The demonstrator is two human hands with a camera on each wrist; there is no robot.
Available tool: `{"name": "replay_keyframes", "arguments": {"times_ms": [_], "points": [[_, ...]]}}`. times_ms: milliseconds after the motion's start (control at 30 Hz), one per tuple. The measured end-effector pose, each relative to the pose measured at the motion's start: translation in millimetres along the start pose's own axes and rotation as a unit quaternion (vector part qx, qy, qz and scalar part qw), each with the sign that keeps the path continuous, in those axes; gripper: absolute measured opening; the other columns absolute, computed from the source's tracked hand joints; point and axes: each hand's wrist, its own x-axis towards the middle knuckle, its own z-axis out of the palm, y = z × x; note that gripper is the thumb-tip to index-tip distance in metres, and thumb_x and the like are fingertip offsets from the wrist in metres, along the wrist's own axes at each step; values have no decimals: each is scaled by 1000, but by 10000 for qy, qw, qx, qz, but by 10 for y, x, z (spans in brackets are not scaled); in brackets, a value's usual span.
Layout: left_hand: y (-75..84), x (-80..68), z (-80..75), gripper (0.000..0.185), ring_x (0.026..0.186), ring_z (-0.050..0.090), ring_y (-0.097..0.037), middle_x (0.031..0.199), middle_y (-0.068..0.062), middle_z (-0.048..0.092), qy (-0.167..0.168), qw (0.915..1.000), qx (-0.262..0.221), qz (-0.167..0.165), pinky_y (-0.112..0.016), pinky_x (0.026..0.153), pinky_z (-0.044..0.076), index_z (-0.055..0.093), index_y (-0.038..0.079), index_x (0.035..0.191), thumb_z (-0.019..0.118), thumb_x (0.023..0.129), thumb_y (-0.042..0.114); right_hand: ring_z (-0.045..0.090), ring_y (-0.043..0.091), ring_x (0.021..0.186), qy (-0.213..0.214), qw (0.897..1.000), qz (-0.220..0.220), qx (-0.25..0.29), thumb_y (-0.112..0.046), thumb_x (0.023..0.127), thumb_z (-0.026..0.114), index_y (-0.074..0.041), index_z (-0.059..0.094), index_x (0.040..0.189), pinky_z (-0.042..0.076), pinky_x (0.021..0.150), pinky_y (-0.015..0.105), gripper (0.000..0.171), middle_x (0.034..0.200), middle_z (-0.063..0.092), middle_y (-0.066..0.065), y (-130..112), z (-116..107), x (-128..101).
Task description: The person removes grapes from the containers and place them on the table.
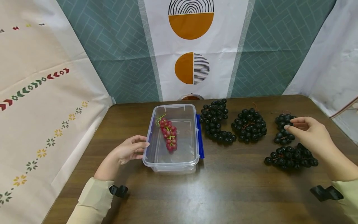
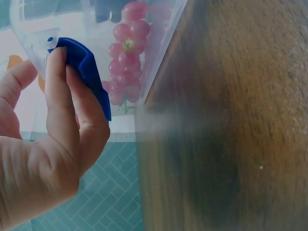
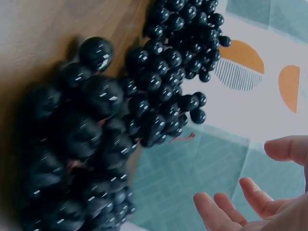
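A clear plastic container (image 1: 183,163) stands on the table without a lid on top. One bunch of red grapes (image 1: 168,134) with a green stem lies inside it. At the container's left side, my left hand (image 1: 129,150) holds the rim, thumb on top; in the left wrist view, its fingers are at a blue latch (image 2: 85,67). My right hand (image 1: 313,133) hovers over a small bunch of black grapes (image 1: 282,139), thumb and fingers apart. The right wrist view shows nothing in its fingers (image 3: 209,207). Just nearer lies another black bunch (image 1: 291,157).
Two more groups of black grapes lie right of the container: a long curved one (image 1: 213,119) and a round bunch (image 1: 249,127). A blue flap (image 1: 200,140) hangs on the container's right side. Patterned cloths surround the brown table (image 1: 223,193).
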Motion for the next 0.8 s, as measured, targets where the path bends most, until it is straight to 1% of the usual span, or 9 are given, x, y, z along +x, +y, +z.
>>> {"name": "replay_keyframes", "arguments": {"times_ms": [133, 333, 433, 667, 800], "points": [[5, -8, 0, 43, 92, 63, -16, 101, -7, 60, -3, 10000, 32, -18, -28, 76, 55, 40, 0, 126, 60, 93, 17, 37, 54, 113, -149, 9997, -158, 57, -35, 99, 46, 10, 33, 136, 39, 77, 59, 60, 132, 36, 38, -147, 30, 32], [38, -25, -10, 45, 92, 63, -17, 100, -7, 61, -27, 9999, 113, -19, -29, 76, 55, 38, -3, 128, 60, 92, 16, 40, 48, 115, -214, 9991, -358, 62, -37, 97, 49, 6, 39, 133, 39, 77, 55, 57, 132, 41, 34, -390, 116, 96], [64, -29, -11, 46, 91, 64, -18, 99, -8, 62, -53, 9999, 136, 3, -29, 76, 56, 38, -5, 128, 59, 92, 15, 42, 47, 114, -319, 9983, -487, 21, -38, 97, 49, 5, 40, 132, 40, 78, 55, 56, 131, 42, 32, -526, 154, 115], [93, -47, -7, 46, 90, 64, -17, 99, -8, 62, -27, 9998, 199, -8, -29, 75, 56, 39, -7, 127, 59, 91, 15, 40, 45, 121, -712, 9951, -663, 176, -40, 97, 50, 3, 41, 133, 39, 87, 58, 57, 134, 41, 30, -840, 274, 142], [89, -57, 3, 47, 90, 64, -18, 101, -9, 61, -25, 9998, 205, -27, -29, 75, 56, 40, -7, 127, 60, 91, 15, 40, 42, 121, -843, 9930, -747, 351, -37, 97, 52, 2, 43, 131, 41, 89, 56, 52, 135, 41, 27, -997, 376, 120]]}}
